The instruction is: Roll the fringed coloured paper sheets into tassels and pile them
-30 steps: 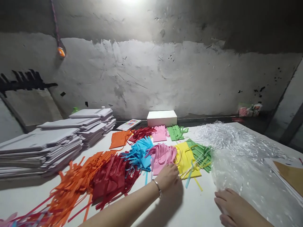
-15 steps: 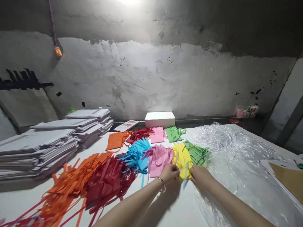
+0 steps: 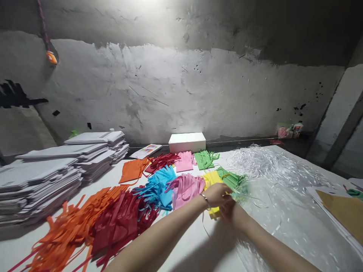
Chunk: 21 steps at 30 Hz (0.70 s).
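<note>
A bundle of yellow fabric pieces [image 3: 211, 179] with strip-like loops sits on the white table, partly hidden by my hands. My left hand [image 3: 219, 194], with a bangle at the wrist, reaches across its front, fingers curled together; what they pinch is hidden. Close below and to the right, my right hand [image 3: 230, 209] is closed at the bundle's right edge. Thin clear strips trail near both hands. Left of them lies a pink bundle [image 3: 187, 190], and beyond that a blue one [image 3: 161, 187]. A green bundle [image 3: 232, 178] lies just behind my hands, to the right.
Dark red [image 3: 113, 223] and orange [image 3: 73, 223] bundles spread over the left front. Stacks of white card sheets [image 3: 42, 170] stand far left. A white box [image 3: 187, 141] is at the back. Shiny clear strips [image 3: 261, 160] and crumpled clear plastic [image 3: 286, 219] cover the right side.
My left hand has moved right across the yellow bundle to meet the right hand. The pale strip that lay over the bundle's front no longer shows there. The view has shifted slightly.
</note>
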Each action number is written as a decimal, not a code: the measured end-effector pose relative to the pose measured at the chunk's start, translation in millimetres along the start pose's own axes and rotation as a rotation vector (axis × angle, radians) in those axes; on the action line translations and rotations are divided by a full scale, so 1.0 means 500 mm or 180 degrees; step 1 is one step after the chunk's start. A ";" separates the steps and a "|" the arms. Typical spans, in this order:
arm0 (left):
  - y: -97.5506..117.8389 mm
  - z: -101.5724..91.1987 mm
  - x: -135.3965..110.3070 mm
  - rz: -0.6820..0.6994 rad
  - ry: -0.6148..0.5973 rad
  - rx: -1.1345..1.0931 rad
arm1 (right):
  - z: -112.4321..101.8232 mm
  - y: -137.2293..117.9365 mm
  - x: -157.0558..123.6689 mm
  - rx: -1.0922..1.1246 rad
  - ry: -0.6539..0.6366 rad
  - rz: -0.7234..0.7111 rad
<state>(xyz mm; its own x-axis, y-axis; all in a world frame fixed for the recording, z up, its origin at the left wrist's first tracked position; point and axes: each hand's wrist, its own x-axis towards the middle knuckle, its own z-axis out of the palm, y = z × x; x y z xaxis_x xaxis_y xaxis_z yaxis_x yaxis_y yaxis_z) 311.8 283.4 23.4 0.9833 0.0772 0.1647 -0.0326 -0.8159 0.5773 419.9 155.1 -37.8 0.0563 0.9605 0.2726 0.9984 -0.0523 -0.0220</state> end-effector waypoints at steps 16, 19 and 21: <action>-0.174 0.044 -0.070 -0.1145 0.0687 -0.0983 | 0.004 -0.050 0.019 0.0366 0.0612 0.0194; -0.184 0.040 -0.066 -0.1185 0.0734 -0.1384 | 0.014 -0.074 0.041 0.0545 0.0614 0.0473; -0.187 0.038 -0.069 -0.1211 0.0774 -0.1583 | 0.017 -0.083 0.058 0.0708 0.0669 0.0722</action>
<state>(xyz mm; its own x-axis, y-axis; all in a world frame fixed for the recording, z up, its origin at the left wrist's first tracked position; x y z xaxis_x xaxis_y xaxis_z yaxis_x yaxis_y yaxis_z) 284.1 346.2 -51.4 0.8762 0.4816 0.0185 0.1726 -0.3495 0.9209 379.9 187.5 -37.2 0.2989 0.8531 0.4276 0.9358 -0.1743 -0.3065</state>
